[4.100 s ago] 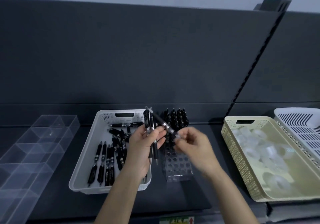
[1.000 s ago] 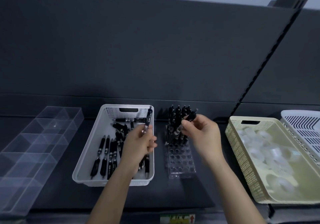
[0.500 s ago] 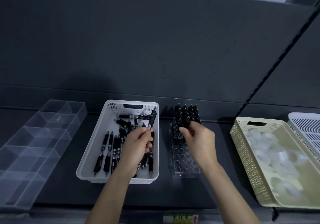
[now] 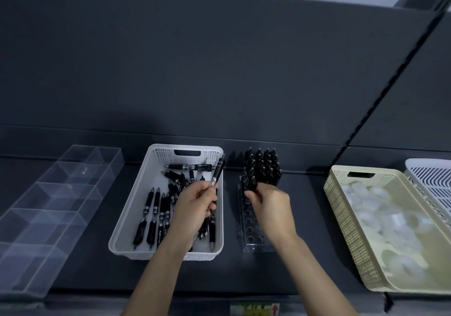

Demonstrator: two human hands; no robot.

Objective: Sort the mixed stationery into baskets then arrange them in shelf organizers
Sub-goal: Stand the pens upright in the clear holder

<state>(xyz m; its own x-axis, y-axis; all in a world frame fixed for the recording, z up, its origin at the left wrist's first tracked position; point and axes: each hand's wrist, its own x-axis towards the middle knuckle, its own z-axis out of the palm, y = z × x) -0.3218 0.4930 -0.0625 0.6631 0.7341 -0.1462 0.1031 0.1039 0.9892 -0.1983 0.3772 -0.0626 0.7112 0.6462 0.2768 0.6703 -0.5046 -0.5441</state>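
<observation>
Your left hand (image 4: pixel 195 208) grips a spare pen (image 4: pixel 218 174); your right hand (image 4: pixel 268 205) pinches a standing pen (image 4: pixel 252 184) in the rack (image 4: pixel 253 243). Tilt it toward 12 o'clock and you may topple its neighbours (image 4: pixel 264 165).

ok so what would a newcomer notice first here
The two hands in the middle: the left hand holds a pen tilted above the white basket of loose pens. The right hand pinches a second pen at the clear rack, whose far rows are filled with upright pens. After that, the cream basket of tape rolls at right.
</observation>
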